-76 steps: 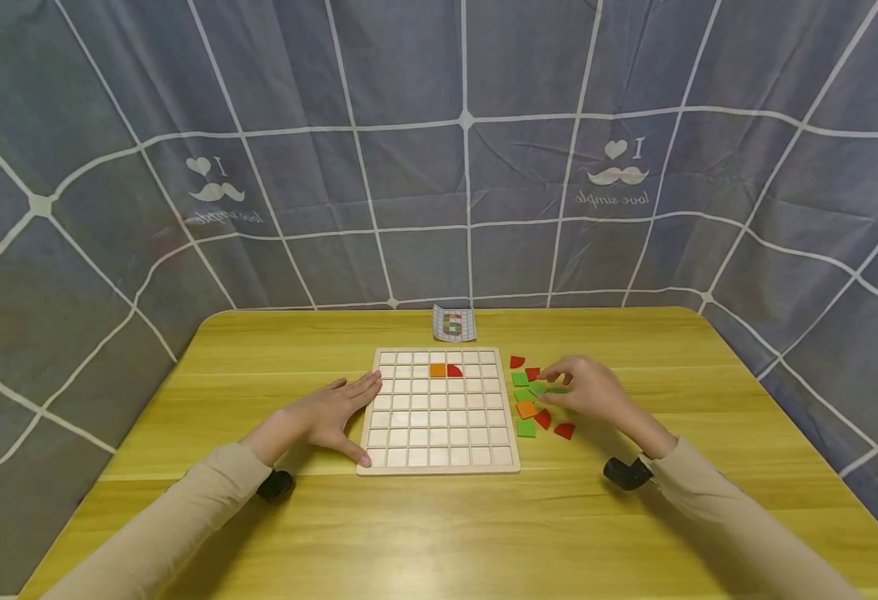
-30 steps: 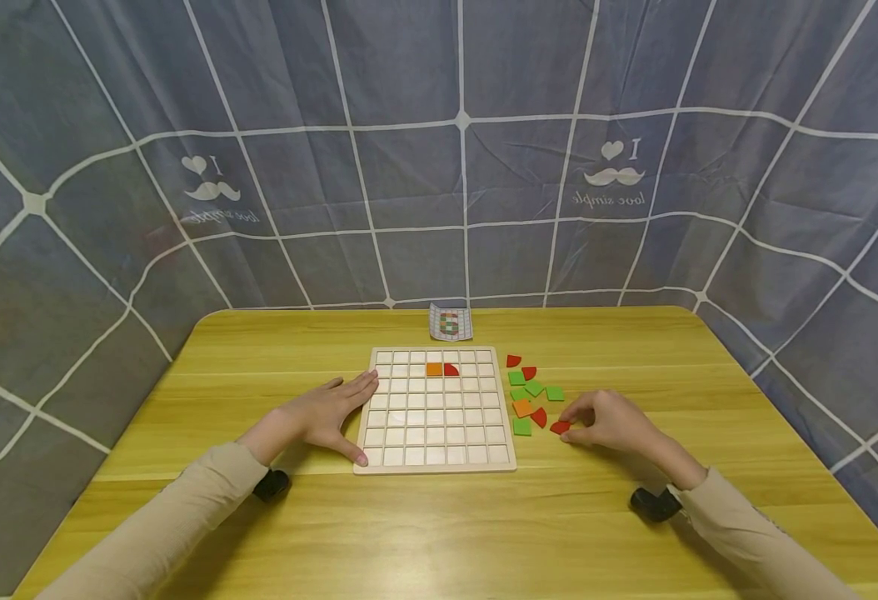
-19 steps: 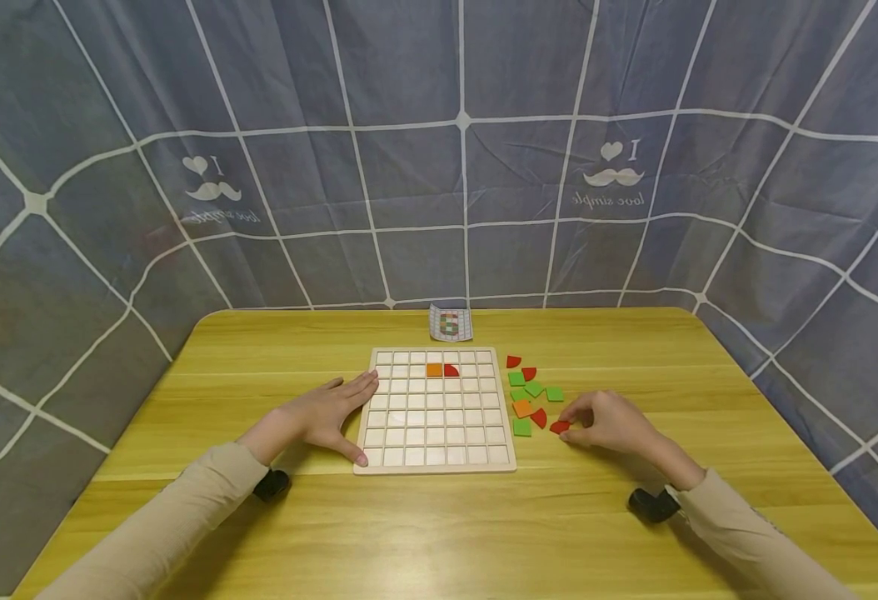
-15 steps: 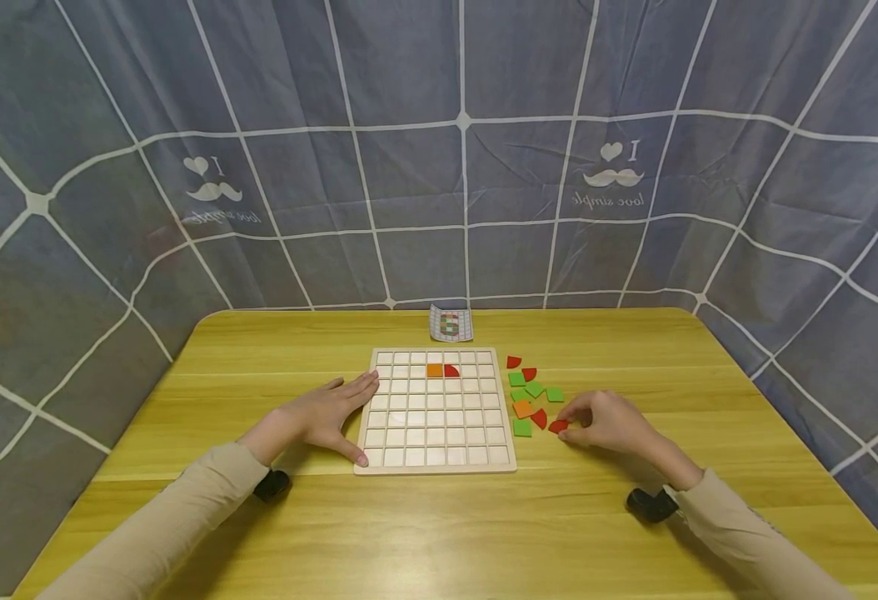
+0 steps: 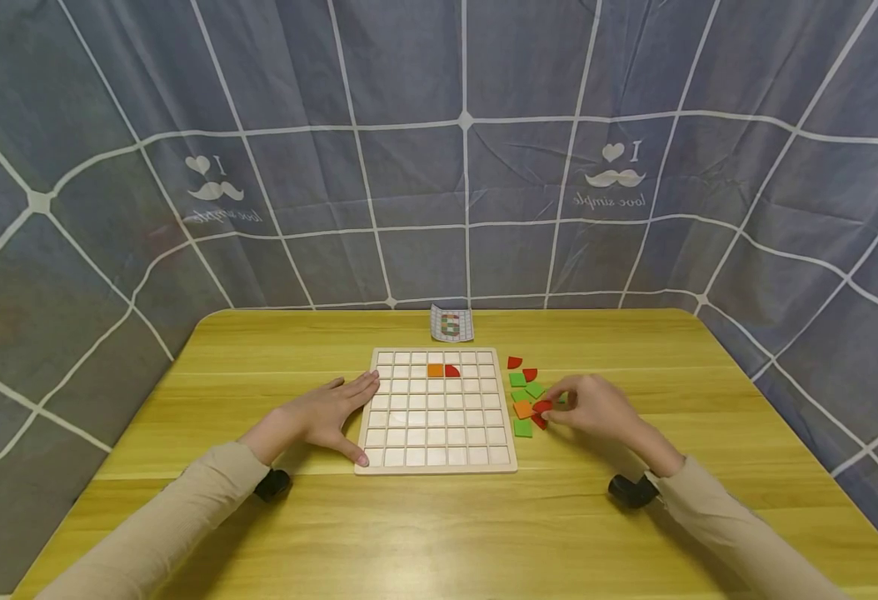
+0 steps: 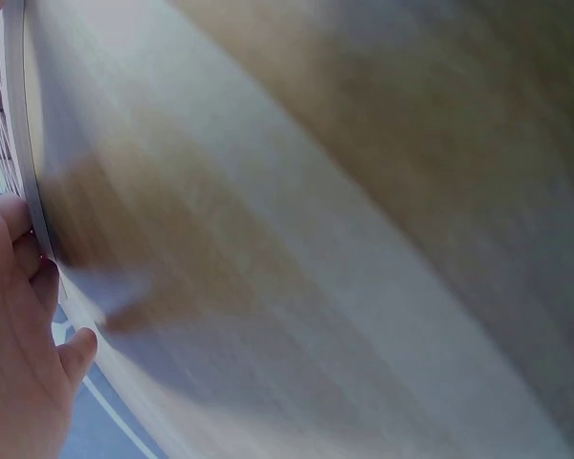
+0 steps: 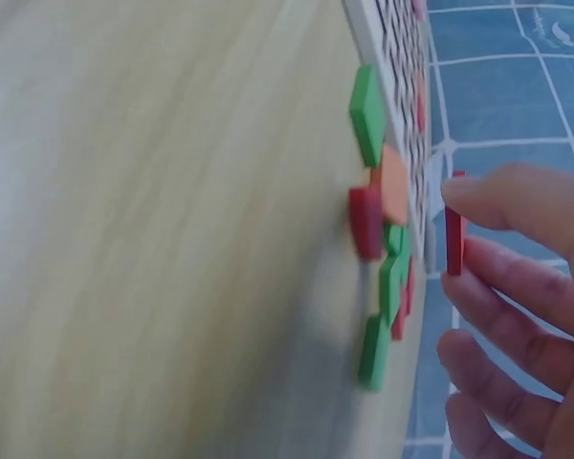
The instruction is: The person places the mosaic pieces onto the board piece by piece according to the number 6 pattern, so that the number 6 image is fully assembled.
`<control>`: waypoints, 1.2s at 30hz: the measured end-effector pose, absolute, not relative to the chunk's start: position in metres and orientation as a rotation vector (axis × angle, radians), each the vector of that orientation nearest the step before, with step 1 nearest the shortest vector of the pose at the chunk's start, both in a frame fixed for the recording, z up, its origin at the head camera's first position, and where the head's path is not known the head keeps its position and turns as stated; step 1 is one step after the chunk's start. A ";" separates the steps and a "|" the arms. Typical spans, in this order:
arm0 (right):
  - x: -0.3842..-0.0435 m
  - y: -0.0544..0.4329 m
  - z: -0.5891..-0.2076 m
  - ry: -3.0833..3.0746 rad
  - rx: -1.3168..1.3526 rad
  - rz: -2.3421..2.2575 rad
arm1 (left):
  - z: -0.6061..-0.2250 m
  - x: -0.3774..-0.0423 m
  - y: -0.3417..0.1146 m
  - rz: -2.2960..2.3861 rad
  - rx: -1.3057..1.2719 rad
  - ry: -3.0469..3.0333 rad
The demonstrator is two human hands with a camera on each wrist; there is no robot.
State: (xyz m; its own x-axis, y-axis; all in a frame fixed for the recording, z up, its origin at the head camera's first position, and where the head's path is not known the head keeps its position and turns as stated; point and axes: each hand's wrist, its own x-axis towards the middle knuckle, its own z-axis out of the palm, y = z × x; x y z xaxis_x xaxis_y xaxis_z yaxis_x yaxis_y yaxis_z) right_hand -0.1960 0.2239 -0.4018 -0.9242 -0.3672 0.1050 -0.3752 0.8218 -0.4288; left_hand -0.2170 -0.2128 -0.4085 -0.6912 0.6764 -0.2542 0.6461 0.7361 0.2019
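Note:
A square wooden grid board [image 5: 416, 417] lies on the table. In its upper rows sit an orange square tile [image 5: 435, 370] and, beside it, a red quarter-circle tile [image 5: 451, 371]. My left hand [image 5: 328, 417] rests with spread fingers along the board's left edge, thumb at the near corner. Between thumb and fingertips my right hand [image 5: 592, 410] pinches another red quarter-circle tile [image 7: 455, 225], raised above the loose tiles. Below it on the table lie an orange square [image 5: 522, 409], several green squares [image 5: 523, 428] and further red quarter-circles [image 5: 515, 362].
A small printed card [image 5: 451, 323] with a coloured grid pattern stands behind the board. Grey curtain [image 5: 409, 167] with white lines surrounds the back and sides of the wooden table [image 5: 424, 533]. A black wrist camera [image 5: 632, 492] hangs under the right wrist.
My right hand has lifted the red quarter-circle tile off the table and carried it leftward and away from me. Earlier it drew a green tile aside. The left hand has stayed put.

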 end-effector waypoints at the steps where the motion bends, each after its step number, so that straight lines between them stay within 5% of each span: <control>1: -0.197 0.221 -0.401 -2.982 0.606 0.721 | -0.409 -0.217 -0.213 0.140 1.030 2.627; 36: -0.247 0.108 -0.382 -2.932 0.735 0.789 | -0.404 -0.216 -0.211 0.116 1.009 2.616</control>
State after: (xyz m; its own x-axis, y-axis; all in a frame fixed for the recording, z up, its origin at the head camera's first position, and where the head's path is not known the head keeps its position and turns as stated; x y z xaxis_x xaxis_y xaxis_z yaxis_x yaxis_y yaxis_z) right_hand -0.2469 0.1081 -0.3820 -0.8890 -0.4375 0.1350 -0.4461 0.7616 -0.4701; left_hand -0.2163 -0.2110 -0.4035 -0.6927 0.6654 -0.2782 0.6382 0.7452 0.1933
